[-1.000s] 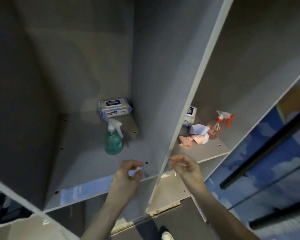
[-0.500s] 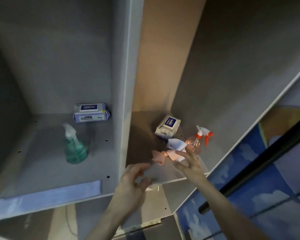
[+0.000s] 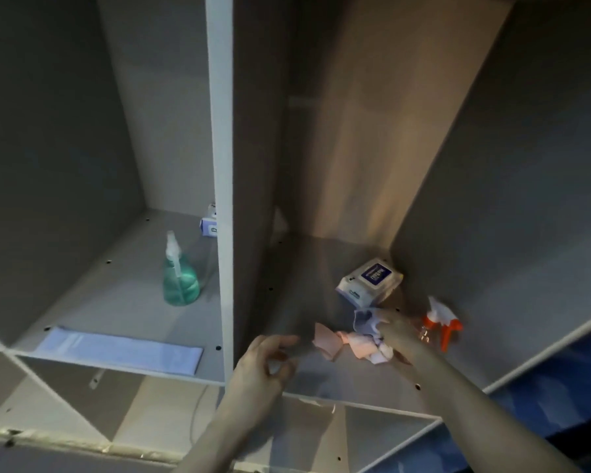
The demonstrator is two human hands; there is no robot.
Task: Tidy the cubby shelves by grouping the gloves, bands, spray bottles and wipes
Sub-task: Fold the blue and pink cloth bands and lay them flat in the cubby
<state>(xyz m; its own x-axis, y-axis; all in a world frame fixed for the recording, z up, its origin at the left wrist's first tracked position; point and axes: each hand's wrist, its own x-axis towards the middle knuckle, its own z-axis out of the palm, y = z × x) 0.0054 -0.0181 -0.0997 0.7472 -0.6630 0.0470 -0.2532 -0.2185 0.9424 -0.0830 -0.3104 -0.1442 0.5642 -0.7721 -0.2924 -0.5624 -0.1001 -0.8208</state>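
Flat band [image 3: 120, 348], long axis along shelf front [image 3: 116, 365]

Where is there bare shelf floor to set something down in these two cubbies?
Left cubby: between green spray bottle and flat band. Right cubby: left half, beside the divider. Crowded: right corner, with wipes pack, gloves, orange-trigger bottle, right hand.

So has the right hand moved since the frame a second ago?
Yes. The right hand has gone from the shelf's front edge deeper into the right cubby, and now touches the pink and lilac pile.
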